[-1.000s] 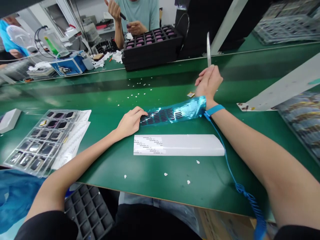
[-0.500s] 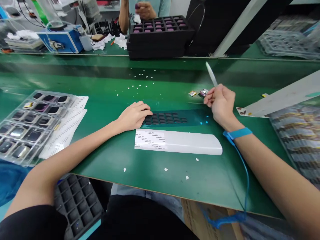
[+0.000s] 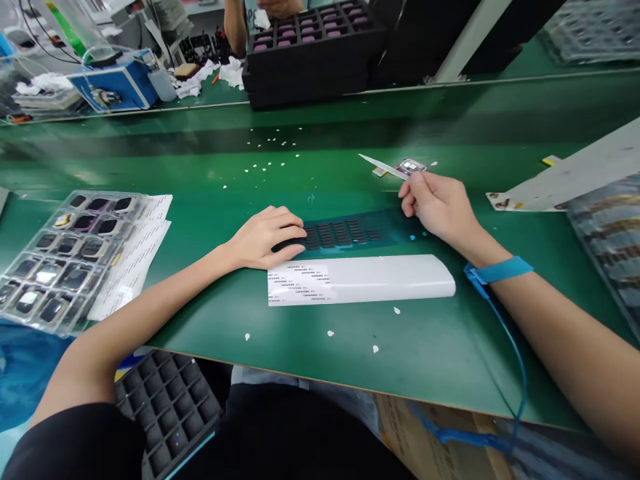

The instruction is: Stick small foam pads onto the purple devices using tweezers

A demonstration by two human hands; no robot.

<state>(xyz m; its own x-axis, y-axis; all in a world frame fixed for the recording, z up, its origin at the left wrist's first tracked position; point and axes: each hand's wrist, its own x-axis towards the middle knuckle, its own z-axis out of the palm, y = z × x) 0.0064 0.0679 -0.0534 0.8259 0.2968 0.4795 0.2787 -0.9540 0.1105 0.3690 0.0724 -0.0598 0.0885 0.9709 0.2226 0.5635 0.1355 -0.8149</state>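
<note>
My left hand (image 3: 269, 237) lies on the left end of a blue translucent film (image 3: 393, 223), thumb and fingers apart. Rows of small black adhesive pieces (image 3: 340, 233) sit on that film, beside my fingertips. My right hand (image 3: 440, 203) is closed around a thin, pale, pointed tool (image 3: 383, 165), its tip directed to the left; I cannot make out its exact kind. Just beyond my right fingers, a small square electronic part (image 3: 411, 166) lies on the bench, partly behind the tool. A white strip of backing paper (image 3: 390, 277) with printed lettering at its left lies nearer to me.
At left, a clear tray (image 3: 65, 257) of dark-faced square parts overlaps printed sheets (image 3: 145, 257). Small white scraps (image 3: 331, 333) dot the green bench (image 3: 200, 333). A black compartment tray (image 3: 310, 60) stands at the back before another person's hands. A blue wrist strap (image 3: 503, 271) trails its cord.
The pale tool has swung from upright to nearly flat, pointing left. My left thumb has spread away from the fingers. The film's right end has tilted upward slightly, and the view has shifted.
</note>
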